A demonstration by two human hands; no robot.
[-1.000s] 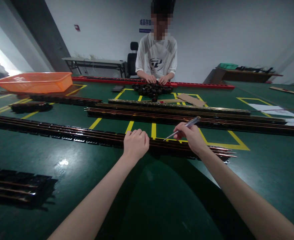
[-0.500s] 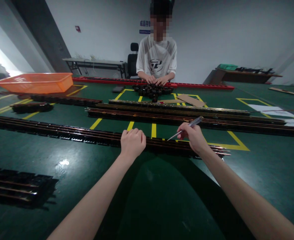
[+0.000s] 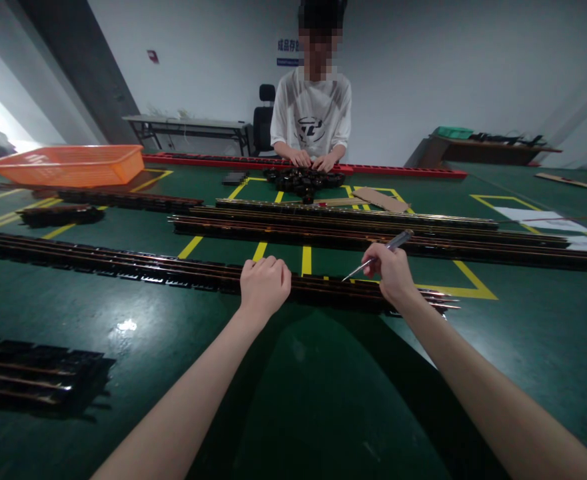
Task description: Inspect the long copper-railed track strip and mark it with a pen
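Note:
A long black rail strip (image 3: 173,267) with copper-coloured rods along it lies across the green table in front of me. My left hand (image 3: 266,283) is closed over its middle, the fingertips hidden behind the far edge. Pinched in my right hand (image 3: 388,268) is a slim screwdriver (image 3: 368,264) with a clear-looking handle. Its metal shaft slants down to the left, the tip at the strip; whether it touches is unclear. At the strip's right end, bare rod ends (image 3: 448,300) stick out beyond the black part.
More black strips (image 3: 323,230) lie behind, and another (image 3: 23,373) at near left. An orange basket (image 3: 73,167) stands at far left. Opposite, a person (image 3: 313,113) in a white shirt handles a pile of black parts (image 3: 303,181). Cardboard (image 3: 380,199) lies nearby.
My right hand and the screwdriver have shifted slightly to the right along the strip. The left hand stays in place on it.

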